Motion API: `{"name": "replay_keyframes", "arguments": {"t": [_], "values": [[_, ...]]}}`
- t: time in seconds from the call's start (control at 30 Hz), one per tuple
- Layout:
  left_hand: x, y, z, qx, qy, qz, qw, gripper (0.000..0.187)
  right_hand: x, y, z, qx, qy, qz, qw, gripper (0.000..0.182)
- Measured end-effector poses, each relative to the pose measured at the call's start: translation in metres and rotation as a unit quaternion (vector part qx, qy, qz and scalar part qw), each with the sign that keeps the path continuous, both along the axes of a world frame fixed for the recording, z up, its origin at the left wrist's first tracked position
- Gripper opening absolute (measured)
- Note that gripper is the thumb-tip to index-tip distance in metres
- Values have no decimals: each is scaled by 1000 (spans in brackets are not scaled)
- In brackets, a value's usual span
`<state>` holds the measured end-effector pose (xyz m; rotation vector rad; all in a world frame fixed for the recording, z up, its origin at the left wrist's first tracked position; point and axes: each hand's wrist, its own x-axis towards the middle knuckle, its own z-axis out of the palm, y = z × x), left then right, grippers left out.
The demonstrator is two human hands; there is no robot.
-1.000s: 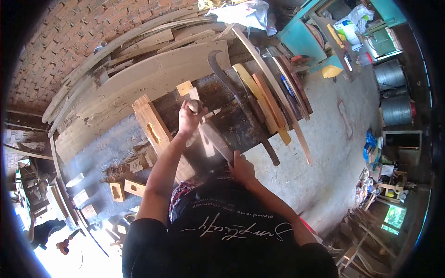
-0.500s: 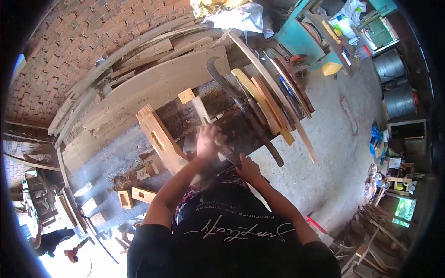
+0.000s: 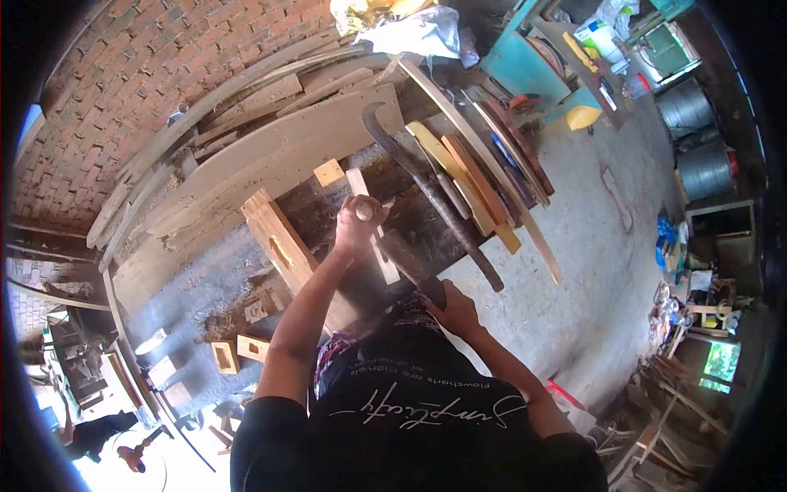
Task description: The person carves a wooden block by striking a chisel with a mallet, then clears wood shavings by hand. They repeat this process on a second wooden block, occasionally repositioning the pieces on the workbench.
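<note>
My left hand (image 3: 352,230) is closed around a pale, round-ended wooden handle (image 3: 366,211), held over a narrow pale wood strip (image 3: 385,264) on the dark bench. What the handle belongs to is hidden by the fist. Close to my body, my right hand (image 3: 457,310) grips the near end of a dark, flat, blade-like piece (image 3: 410,261). This piece slants up toward the left hand; its exact kind I cannot tell. Left of the strip lies a thick wooden beam (image 3: 269,221) with a mortise cut in it. A small wood block (image 3: 329,172) sits beyond the strip.
A long tool with a hooked blade (image 3: 418,176) lies right of the strip, beside several wood slats (image 3: 471,172). Two small holed blocks, one a square block (image 3: 224,345), lie at left. Boards (image 3: 246,156) are stacked along the brick wall (image 3: 123,107). Concrete floor (image 3: 566,246) spreads rightward.
My left hand has moved a little up and left, and the handle's round end now faces me. More of the wood strip shows below it. My right hand has shifted slightly toward my body.
</note>
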<state>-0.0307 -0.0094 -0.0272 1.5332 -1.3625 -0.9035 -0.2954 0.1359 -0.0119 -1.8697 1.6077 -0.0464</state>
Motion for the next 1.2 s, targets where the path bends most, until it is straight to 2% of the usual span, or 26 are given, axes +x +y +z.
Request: {"name": "replay_keyframes", "arguments": {"t": [0.07,0.13,0.17,0.27,0.33,0.37,0.43,0.53,0.57,0.67,0.73,0.77,0.83,0.9,0.93,1.03,1.13,1.2], "values": [[-5,3,10,-5,-22,2,1000,29,1,-3,-9,-15,-17,7,1000,54],[-8,0,11,-1,-14,-6,1000,28,7,-15,-19,12,56,17,998,57],[-13,4,12,-21,18,-6,1000,27,9,-18,-17,9,54,16,998,57],[-13,7,13,-26,-28,11,999,26,13,-20,-14,-29,40,18,999,62],[-12,8,17,6,-42,37,998,25,13,-16,-15,-107,-2,70,992,65],[-11,9,15,9,-26,41,999,25,8,-17,-25,-106,-1,69,992,65],[-8,12,11,11,-13,47,999,25,5,-23,-45,-32,46,57,997,65],[-1,17,8,16,-13,29,999,29,14,-27,-7,-15,47,57,997,64],[0,19,10,32,-21,42,998,28,13,-21,-12,-9,46,55,997,64],[3,16,9,17,-28,36,999,26,5,-19,-18,-61,17,64,996,64],[5,19,10,26,8,26,999,24,4,-30,-15,8,77,77,994,64],[6,19,11,26,17,33,999,23,4,-32,-11,7,75,76,994,64],[7,17,10,55,36,40,997,24,3,-19,-5,-113,-26,98,988,65],[6,12,10,73,56,46,995,24,2,-25,-20,-72,14,104,992,63],[7,13,10,53,50,39,997,23,1,-28,-26,-31,54,114,992,62],[9,10,8,-18,38,39,998,21,15,-34,5,-20,47,93,994,58],[13,7,18,106,188,55,975,17,13,-29,3,-46,-9,118,992,57],[15,9,19,88,158,32,983,17,5,-38,-17,-29,16,107,994,56]]}}
